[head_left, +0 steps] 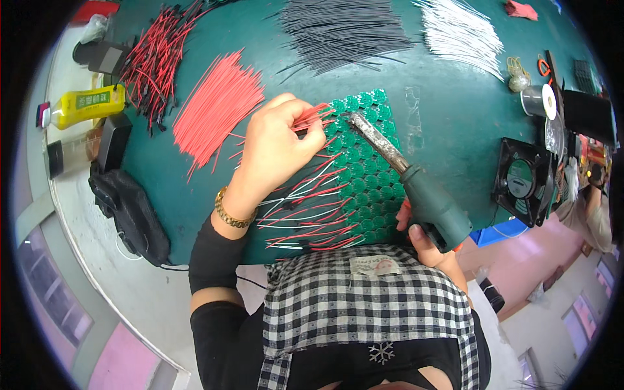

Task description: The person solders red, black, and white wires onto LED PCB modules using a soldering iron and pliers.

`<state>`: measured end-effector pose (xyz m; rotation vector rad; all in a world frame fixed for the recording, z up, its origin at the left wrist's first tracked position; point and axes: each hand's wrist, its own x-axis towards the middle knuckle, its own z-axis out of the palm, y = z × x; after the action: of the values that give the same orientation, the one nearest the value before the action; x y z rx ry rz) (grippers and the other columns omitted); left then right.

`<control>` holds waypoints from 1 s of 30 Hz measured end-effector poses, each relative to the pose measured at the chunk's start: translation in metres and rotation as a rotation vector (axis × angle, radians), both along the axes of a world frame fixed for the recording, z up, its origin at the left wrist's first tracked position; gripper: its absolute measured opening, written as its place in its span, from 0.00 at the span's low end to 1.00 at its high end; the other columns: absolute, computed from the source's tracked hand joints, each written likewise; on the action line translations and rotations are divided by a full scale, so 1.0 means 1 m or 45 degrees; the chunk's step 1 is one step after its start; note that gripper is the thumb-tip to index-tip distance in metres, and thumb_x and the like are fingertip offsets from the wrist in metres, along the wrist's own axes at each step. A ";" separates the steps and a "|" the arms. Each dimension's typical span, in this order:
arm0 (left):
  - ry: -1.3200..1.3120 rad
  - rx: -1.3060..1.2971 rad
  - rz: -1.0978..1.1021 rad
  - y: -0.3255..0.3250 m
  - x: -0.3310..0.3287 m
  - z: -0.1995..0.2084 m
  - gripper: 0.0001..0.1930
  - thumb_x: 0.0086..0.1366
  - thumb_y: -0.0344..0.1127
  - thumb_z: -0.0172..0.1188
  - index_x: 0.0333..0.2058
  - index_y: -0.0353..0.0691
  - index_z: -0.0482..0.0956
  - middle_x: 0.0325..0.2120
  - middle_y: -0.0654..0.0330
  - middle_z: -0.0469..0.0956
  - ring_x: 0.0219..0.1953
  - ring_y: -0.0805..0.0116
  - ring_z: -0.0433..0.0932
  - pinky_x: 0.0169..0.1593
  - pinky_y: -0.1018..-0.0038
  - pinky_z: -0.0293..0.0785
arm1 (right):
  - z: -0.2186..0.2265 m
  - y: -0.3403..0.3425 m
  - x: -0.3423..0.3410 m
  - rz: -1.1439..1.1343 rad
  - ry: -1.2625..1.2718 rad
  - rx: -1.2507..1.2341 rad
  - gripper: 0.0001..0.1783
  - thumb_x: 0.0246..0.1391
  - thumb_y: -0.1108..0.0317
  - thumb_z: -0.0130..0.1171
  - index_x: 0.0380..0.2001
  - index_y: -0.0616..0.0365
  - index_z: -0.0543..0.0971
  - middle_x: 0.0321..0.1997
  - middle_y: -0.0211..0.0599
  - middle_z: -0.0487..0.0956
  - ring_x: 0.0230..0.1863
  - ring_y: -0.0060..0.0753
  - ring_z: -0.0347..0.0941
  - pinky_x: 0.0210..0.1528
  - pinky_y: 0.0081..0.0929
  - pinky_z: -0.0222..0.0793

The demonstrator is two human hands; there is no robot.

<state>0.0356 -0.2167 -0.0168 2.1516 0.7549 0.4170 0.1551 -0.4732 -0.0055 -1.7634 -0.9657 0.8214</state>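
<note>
Busy bench, left to right

Far left, one yellow bottle with a printed green label. Next, one pile of plain red wires, way too many to count. Left hand pinches a few loose red strands at the upper left of one green board panel. Right hand is wrapped round one soldering iron, tip over the panel. Then one black fan, round label on its hub.

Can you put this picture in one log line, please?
left hand: holds red wires | right hand: grips green-handled soldering iron | tip: over green circuit boards, contact unclear | nearby: white wire pile, black fan
</note>
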 end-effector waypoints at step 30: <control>-0.004 0.043 -0.004 0.000 -0.002 -0.004 0.05 0.50 0.28 0.62 0.25 0.32 0.79 0.20 0.60 0.72 0.21 0.72 0.70 0.26 0.76 0.66 | 0.004 -0.003 -0.006 -0.199 0.367 0.172 0.15 0.51 0.66 0.57 0.41 0.63 0.78 0.32 0.36 0.81 0.28 0.23 0.77 0.34 0.24 0.75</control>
<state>0.0336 -0.2169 -0.0206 2.1828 0.7481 0.4340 0.1488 -0.4759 -0.0014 -1.5331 -0.6682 0.8609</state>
